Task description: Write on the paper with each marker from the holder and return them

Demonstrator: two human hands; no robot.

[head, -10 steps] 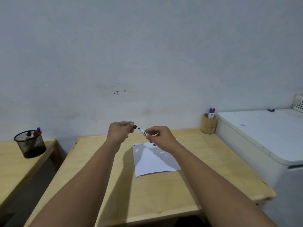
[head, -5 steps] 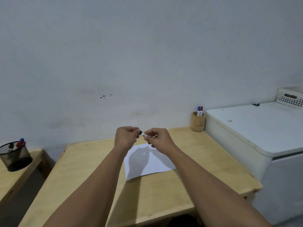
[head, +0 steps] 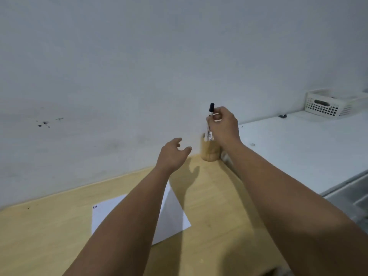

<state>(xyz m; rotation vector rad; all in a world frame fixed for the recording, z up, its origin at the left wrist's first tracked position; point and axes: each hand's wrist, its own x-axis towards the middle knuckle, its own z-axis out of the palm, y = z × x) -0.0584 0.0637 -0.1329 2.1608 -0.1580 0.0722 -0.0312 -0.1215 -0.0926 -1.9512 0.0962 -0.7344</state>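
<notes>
My right hand (head: 224,124) grips a white marker with a black cap (head: 211,108), held upright, its lower end dipping into the round wooden holder (head: 210,151) at the table's back right corner. Other markers in the holder are hidden behind my hand. My left hand (head: 172,155) hovers just left of the holder, fingers spread and holding nothing. The white paper (head: 171,216) lies on the wooden table (head: 49,236) under my left forearm, with a small dark mark near its top left corner.
A white chest-like appliance (head: 298,148) stands directly right of the table, a white perforated basket (head: 328,104) on its far end. The grey wall (head: 139,66) rises right behind the table and holder.
Both hands were together over the paper, capping the marker. My right hand has since carried the capped marker up and right to the holder; my left hand let go and followed, open.
</notes>
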